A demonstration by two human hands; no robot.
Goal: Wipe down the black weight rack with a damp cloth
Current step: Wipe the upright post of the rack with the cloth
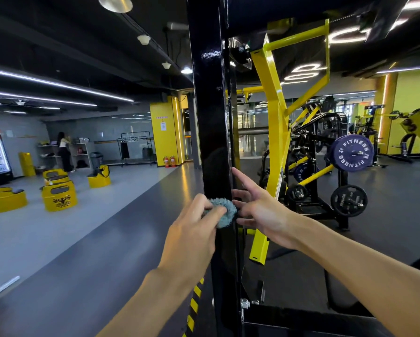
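A glossy black upright post of the weight rack (210,105) runs from top to bottom through the middle of the head view. A grey-blue fluffy cloth (224,211) lies bunched against the post at about waist height. My left hand (192,229) grips the cloth with its thumb and fingers curled over it. My right hand (255,205) is just to the right of the cloth, fingers spread and straight, index finger pointing up along the post's right edge. Its lower fingertips are at the cloth's edge.
A yellow machine frame (277,117) with weight plates (352,153) stands behind the post on the right. Yellow and black hazard tape (194,302) marks the floor at the post's base. Yellow seats (58,193) and a person by shelves (64,152) are far left.
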